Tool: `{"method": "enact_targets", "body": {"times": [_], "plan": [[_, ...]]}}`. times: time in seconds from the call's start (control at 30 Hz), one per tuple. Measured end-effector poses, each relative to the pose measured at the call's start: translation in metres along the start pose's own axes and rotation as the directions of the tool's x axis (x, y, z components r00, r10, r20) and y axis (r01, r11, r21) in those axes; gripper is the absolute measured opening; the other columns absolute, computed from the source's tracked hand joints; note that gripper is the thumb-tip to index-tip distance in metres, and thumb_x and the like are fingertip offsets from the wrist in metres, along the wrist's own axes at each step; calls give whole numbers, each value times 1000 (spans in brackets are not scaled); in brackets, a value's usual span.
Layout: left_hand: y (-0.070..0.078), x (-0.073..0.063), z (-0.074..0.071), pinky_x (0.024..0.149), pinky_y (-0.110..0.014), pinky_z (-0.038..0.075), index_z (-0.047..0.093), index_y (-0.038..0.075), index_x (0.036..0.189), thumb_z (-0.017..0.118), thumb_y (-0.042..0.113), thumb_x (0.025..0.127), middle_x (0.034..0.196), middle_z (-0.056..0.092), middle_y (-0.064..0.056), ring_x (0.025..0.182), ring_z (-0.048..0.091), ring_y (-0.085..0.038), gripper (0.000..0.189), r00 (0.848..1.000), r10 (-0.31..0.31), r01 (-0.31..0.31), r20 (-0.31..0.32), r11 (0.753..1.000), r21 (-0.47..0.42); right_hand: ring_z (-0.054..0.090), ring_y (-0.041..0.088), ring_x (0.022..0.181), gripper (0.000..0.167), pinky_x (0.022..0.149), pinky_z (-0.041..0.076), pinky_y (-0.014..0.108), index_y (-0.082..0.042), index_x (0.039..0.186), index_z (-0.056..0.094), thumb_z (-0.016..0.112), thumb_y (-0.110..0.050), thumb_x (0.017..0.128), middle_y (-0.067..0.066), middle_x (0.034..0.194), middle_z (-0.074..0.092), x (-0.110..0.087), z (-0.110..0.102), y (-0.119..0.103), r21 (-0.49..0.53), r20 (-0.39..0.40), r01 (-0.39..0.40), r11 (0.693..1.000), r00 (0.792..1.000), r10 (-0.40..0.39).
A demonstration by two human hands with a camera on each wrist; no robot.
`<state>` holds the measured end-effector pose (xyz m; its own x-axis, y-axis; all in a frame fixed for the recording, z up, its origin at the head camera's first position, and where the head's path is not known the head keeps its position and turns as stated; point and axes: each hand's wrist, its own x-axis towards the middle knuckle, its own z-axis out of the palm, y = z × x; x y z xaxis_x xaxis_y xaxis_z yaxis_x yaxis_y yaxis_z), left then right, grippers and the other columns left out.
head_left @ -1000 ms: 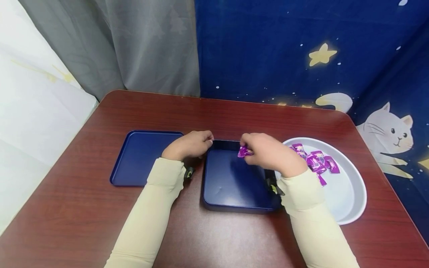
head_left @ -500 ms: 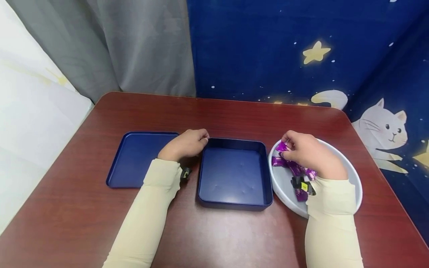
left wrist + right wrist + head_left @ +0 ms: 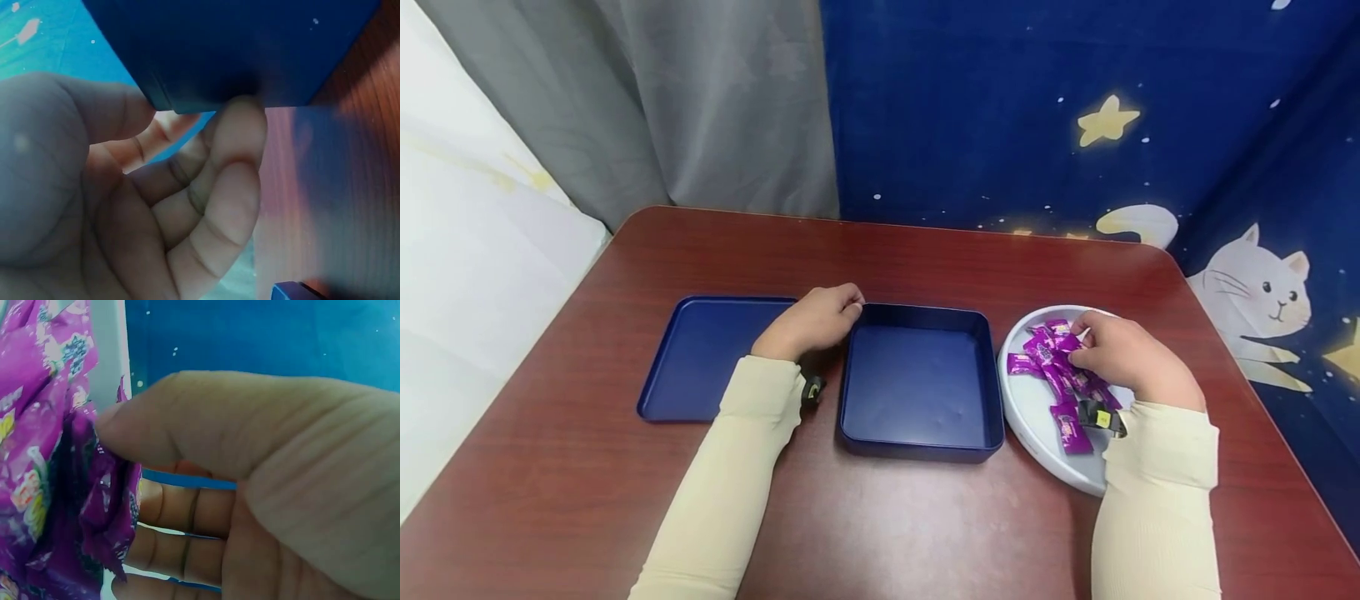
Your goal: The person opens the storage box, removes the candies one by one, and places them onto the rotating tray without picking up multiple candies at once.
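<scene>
My left hand (image 3: 814, 321) grips the far left corner of a square dark-blue box (image 3: 921, 383) on the table. In the left wrist view, the thumb and bent fingers (image 3: 237, 134) meet the corner of the box wall (image 3: 231, 50). Over a round white plate (image 3: 1033, 417), my right hand (image 3: 1131, 354) reaches into a pile of purple wrapped candies (image 3: 1048, 354). The right wrist view has its thumb (image 3: 144, 428) against one purple candy (image 3: 112, 506), with the other fingers behind it, pinching it. Part of the pile is hidden under the right hand and wrist.
A flat dark-blue lid (image 3: 711, 358) lies on the table left of the box, partly behind the left hand. The plate stands close to the box's right side. Curtains (image 3: 955, 108) hang behind the brown table (image 3: 887, 525).
My right hand, holding a purple candy over the box a second ago, has moved right to the plate, then a little farther right across the pile. My left hand stays at the box corner.
</scene>
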<state>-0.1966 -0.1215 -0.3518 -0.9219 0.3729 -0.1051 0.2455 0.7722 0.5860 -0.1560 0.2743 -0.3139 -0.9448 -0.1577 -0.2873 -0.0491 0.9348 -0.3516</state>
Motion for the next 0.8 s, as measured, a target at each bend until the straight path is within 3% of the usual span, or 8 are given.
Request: {"method": "enact_targets", "body": {"times": [0.33, 0.67, 0.8], "plan": [[-4, 3, 1, 81, -39, 45, 60, 9, 121, 44, 22, 106, 96, 64, -7, 85, 56, -23, 26, 999, -10, 9, -46, 1000, -4, 57, 25, 75, 38, 66, 48, 41, 3, 118, 58, 71, -15, 87, 11, 83, 60, 8, 5, 3, -12, -4, 17, 1000, 1000, -17], [-5, 4, 2, 80, -39, 46, 62, 9, 119, 46, 23, 105, 94, 65, -6, 84, 57, -23, 25, 998, -42, 42, -54, 999, -9, 60, 33, 87, 54, 72, 53, 49, 3, 130, 53, 72, -26, 89, 20, 99, 62, 8, 3, 0, -8, 14, -30, 1000, 999, 31], [-1, 2, 1, 76, -39, 47, 61, 10, 115, 49, 25, 104, 88, 64, -6, 81, 58, -22, 22, 993, -60, 60, -105, 998, -7, 58, 41, 99, 57, 78, 52, 57, 3, 132, 51, 69, -32, 91, 27, 112, 60, 3, 0, -5, -2, -30, -25, 1000, 999, 25]]}}
